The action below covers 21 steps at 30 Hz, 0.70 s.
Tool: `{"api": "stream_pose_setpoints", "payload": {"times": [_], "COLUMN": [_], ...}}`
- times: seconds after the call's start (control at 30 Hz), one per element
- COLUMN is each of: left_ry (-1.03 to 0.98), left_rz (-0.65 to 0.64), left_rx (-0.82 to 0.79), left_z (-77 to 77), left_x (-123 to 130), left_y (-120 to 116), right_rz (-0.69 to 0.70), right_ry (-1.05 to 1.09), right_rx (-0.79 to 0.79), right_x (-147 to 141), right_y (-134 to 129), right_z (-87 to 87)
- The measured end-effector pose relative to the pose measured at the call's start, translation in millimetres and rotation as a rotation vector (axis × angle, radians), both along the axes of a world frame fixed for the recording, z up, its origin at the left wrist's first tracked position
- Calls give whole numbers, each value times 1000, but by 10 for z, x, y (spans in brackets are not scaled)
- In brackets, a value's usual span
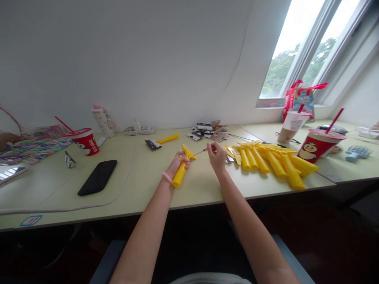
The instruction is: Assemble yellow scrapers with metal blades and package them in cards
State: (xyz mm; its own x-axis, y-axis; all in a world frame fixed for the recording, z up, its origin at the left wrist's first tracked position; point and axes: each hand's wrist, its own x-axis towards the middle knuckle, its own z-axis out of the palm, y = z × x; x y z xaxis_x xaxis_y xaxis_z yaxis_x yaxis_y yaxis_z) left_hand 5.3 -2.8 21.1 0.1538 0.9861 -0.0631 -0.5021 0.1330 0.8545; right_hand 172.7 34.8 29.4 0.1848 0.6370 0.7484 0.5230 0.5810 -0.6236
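- On the table [142, 165], near its middle, the left hand [179, 161] gripped a yellow handle [178, 178], partly hiding it;
- just right of that, the right hand [216, 156] pinched a thin tool [204, 150], covering one end; whether its tip touched could not be told;
- at right, piled yellow pieces [260, 159] hid one another;
- at the left edge, a phone-like slab [12, 174] was cut off.

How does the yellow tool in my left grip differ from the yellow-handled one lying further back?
The held tool is in your left grip; the back tool lies on the table. The held tool's handle end points toward you, while the back tool's points right. The held tool has a yellow head, the back tool a dark, white-marked end. Both have yellow handles.
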Motion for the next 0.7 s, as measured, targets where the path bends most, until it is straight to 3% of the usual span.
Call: {"api": "stream_pose_setpoints", "payload": {"times": [0.2,0.37,0.7], "left_ry": [3,-5,7], "left_rz": [-2,-17,-51], "left_rx": [-15,-7,-8], "left_z": [1,-26,1], "left_x": [-3,-12,-1], "left_y": [7,27,8], "right_rz": [-122,-23,-20], "right_ry": [-39,-24,6], "right_rx": [-81,-197,-52], "right_x": [17,9,20], "right_y": [11,30,32], "right_z": [-25,-47,-25]}}
